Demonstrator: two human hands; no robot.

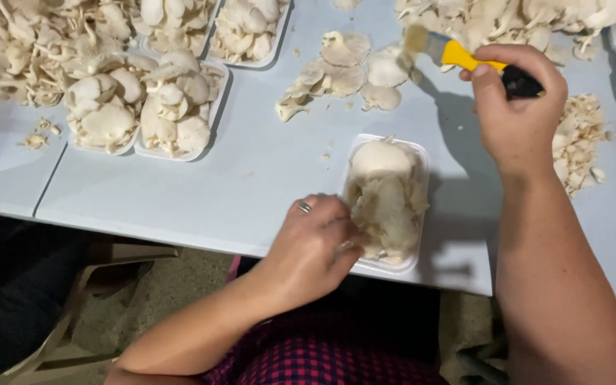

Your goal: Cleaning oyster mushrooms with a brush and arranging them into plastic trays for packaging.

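Mushroom packing table (251,185), filled trays (180,107)

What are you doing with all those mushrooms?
A person sits at a pale table covered in oyster mushrooms. The left hand rests on the mushrooms in a white tray at the table's near edge. The right hand holds a knife with a yellow and black handle above a loose bunch of mushrooms. More filled trays sit to the left, and a pile of trimmings lies on the right.
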